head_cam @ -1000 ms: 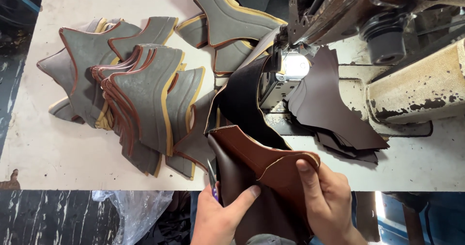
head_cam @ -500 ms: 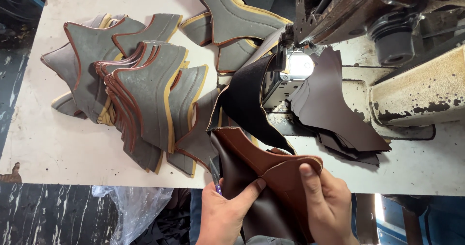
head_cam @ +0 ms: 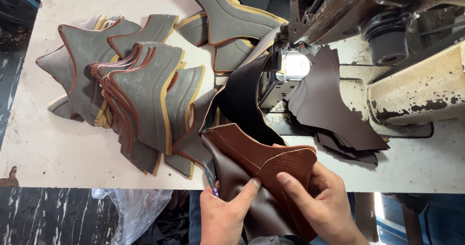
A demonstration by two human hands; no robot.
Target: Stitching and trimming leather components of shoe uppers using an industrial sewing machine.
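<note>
Head view: two hands, left hand [head_cam: 225,216] and right hand [head_cam: 322,204], grasping one brown leather piece [head_cam: 264,160]; grey stack [head_cam: 131,95] at 10 o'clock on bench [head_cam: 43,148].

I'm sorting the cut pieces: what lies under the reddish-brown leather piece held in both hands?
Under the reddish-brown leather piece lies a dark brown leather sheet, gripped by the left hand and right hand. Anything beneath that sheet is covered.
</note>
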